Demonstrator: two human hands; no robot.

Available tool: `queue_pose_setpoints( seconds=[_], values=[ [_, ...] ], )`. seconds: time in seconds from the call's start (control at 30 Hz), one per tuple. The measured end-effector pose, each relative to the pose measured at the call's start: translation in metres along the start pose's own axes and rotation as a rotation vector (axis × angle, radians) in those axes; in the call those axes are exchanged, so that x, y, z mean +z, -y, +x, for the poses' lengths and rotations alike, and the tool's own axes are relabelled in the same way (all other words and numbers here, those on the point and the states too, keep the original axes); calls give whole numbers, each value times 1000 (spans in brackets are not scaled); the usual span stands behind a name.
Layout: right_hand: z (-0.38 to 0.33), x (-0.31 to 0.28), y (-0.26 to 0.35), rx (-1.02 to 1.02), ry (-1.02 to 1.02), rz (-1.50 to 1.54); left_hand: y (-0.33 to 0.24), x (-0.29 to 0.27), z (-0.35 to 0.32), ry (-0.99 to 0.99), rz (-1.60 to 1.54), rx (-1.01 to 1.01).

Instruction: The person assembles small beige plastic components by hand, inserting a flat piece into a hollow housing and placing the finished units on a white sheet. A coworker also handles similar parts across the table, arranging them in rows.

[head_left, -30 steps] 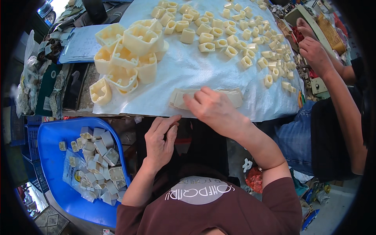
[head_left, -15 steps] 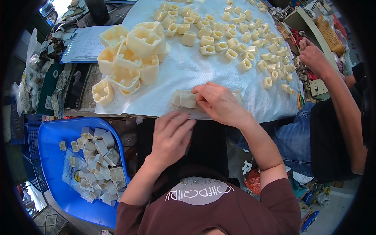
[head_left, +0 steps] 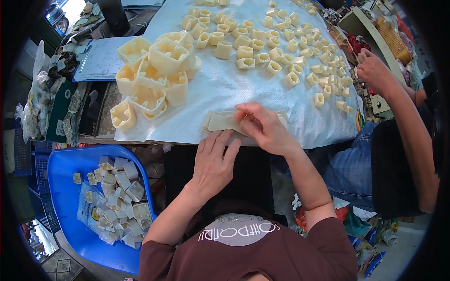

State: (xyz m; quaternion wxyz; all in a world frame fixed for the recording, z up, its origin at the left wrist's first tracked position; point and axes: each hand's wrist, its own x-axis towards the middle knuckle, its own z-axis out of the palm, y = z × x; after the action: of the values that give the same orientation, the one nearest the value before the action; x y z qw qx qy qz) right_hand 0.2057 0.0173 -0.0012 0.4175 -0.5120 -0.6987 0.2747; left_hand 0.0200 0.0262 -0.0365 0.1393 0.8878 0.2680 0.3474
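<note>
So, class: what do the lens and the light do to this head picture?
Head view: the fisheye bows the white sheet and table edge toward a black rim; light is soft and even, with faint shadows under the cream parts; right hand and left hand are sharp, and the corners go dark.

Worktable under white woven sheet, edges bent by lens. Blue plastic tub low on left w/ blue crates beside — patterned floor tiles at bottom left. Bright daylight top left, clutter along far edges.
</note>
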Motion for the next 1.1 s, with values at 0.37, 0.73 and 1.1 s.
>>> queue_pose_setpoints(
  seconds=[0.37,0.73,1.1],
  values=[
    [-6,11,-1,86,-249,-151,-2,0,6,14,19,-62],
    [-28,-88,9,-31,-1090,426,3,3,15,14,82,4],
    [-57,-85,63,-240,-1097,28,9,1,28,46,114,33]
  ],
)
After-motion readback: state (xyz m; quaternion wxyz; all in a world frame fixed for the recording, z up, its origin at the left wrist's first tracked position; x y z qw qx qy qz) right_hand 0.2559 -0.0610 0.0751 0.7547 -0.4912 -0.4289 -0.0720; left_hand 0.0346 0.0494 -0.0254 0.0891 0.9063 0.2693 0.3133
